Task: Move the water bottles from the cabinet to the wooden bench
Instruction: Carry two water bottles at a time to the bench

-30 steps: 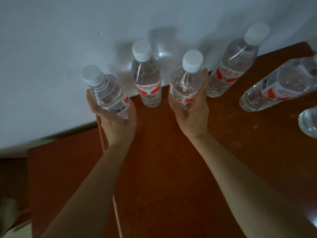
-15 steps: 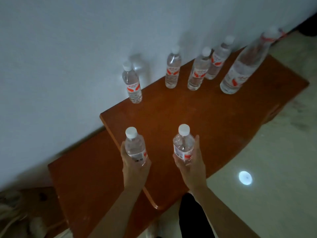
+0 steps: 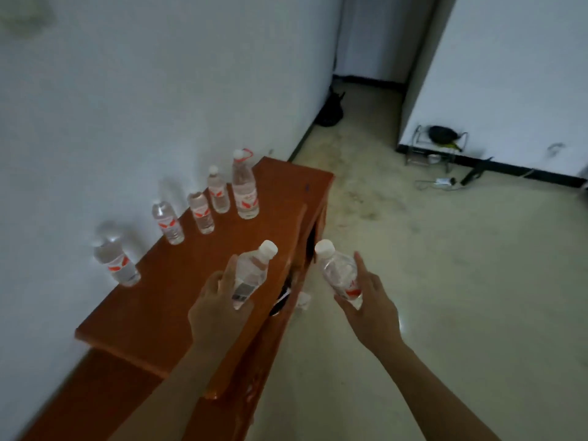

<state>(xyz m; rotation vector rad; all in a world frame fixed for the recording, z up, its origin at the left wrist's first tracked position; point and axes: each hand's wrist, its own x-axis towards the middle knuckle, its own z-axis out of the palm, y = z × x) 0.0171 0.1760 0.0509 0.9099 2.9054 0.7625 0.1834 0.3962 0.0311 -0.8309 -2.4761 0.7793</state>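
My left hand [image 3: 216, 308] grips a small clear water bottle [image 3: 251, 275] with a white cap, held over the front part of the reddish wooden cabinet top [image 3: 178, 300]. My right hand [image 3: 370, 308] grips a second small bottle [image 3: 339, 272], held out past the cabinet's front edge, above the floor. Both bottles tilt. Several more red-labelled bottles stand along the wall on the cabinet: one at the left [image 3: 116, 259], a group of three [image 3: 199, 211], and a taller one with a red ring [image 3: 244, 186]. The wooden bench is out of view.
A white wall runs along the left. The pale tiled floor [image 3: 445, 281] spreads to the right. A metal rack with a dark item [image 3: 437, 144] and a cable with a charger [image 3: 442, 183] lie by the far white wall. A dark object [image 3: 331, 111] sits in the hallway.
Both hands lifted their bottles off the cabinet top and drew back. The view has swung right and pulled away, so the floor and hallway now show and the right bottle is over the floor.
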